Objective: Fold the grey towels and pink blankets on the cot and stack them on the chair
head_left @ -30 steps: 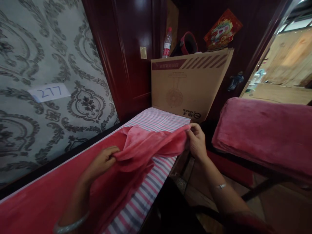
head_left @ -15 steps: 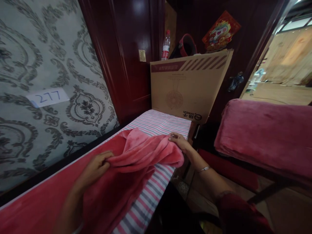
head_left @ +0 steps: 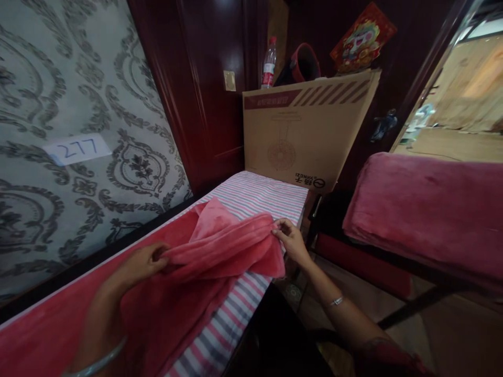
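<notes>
A soft pink-red plush blanket (head_left: 220, 242) lies along a narrow surface spread with a striped cloth (head_left: 271, 191). My left hand (head_left: 147, 262) pinches the blanket at the left end of a bunched fold. At the fold's other end, my right hand (head_left: 290, 238) grips the edge between thumb and fingers. Between the two hands the fold is stretched, slightly raised, and one corner flap hangs toward the near edge of the striped cloth. The rest of the blanket runs flat to the lower left.
A big cardboard box (head_left: 302, 136) stands at the far end, with a plastic bottle (head_left: 269, 63) behind its top edge. On the right, a folded plush blanket (head_left: 432, 209) rests on a dark stand. Patterned wallpaper (head_left: 141, 157) borders the left.
My left hand has drawn back a little to the left with the blanket. The fold between the hands is straighter and tauter, and the near flap has shifted left.
</notes>
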